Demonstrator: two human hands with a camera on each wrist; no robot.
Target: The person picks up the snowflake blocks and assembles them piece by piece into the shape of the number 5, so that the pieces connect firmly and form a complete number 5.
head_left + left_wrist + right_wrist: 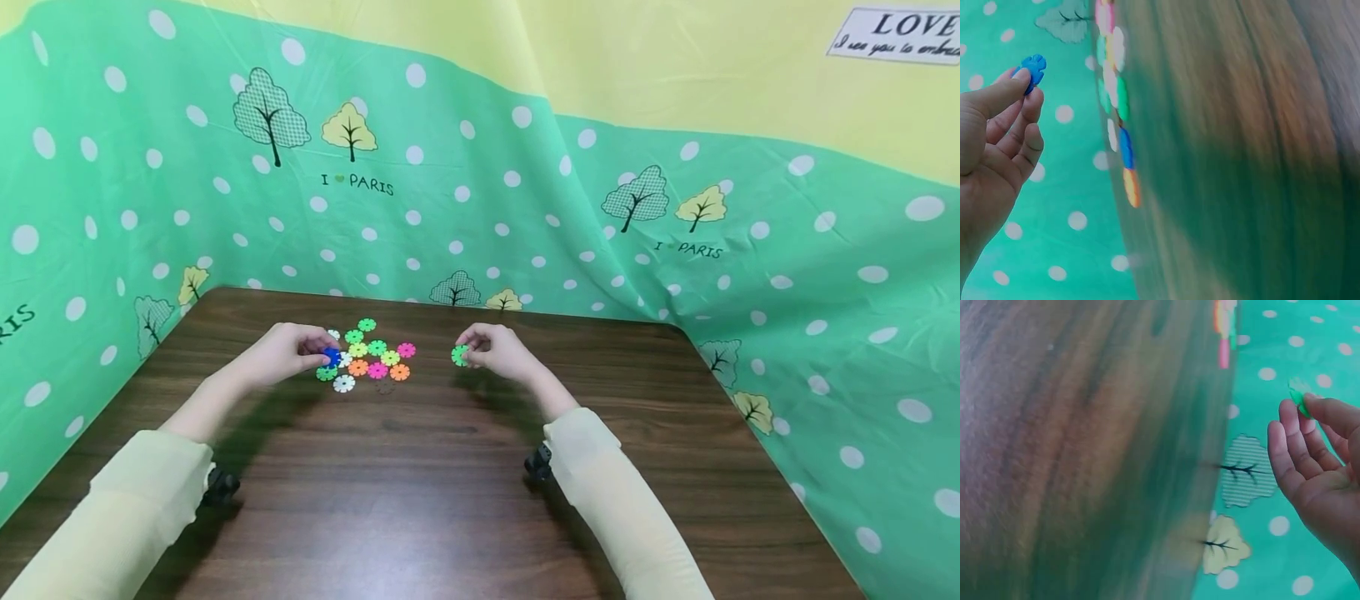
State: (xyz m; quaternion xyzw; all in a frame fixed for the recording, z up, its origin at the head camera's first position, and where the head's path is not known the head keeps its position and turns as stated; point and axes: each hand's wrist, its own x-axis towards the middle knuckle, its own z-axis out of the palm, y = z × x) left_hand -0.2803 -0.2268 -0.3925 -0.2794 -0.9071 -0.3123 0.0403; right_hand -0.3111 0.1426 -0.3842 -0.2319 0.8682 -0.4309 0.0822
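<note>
Between thumb and fingertips my left hand (279, 354) pinches a blue notched plastic disc (1034, 72), a snowflake-shaped building piece. It is held above the left side of a loose group of similar discs. My right hand (498, 350) pinches a green notched disc (460, 356) off to the right of that group; in the right wrist view the green disc (1298, 400) is seen nearly edge-on. The two held discs are apart. Among the discs on the table are a pink disc (407, 350), an orange disc (401, 372) and a white disc (344, 384).
The discs lie on a dark brown wooden table (390, 500), toward its far side. A green cloth with white dots and printed trees (465, 192) hangs behind and around the table. Each forearm wears a small black device (537, 463) near the sleeve cuff.
</note>
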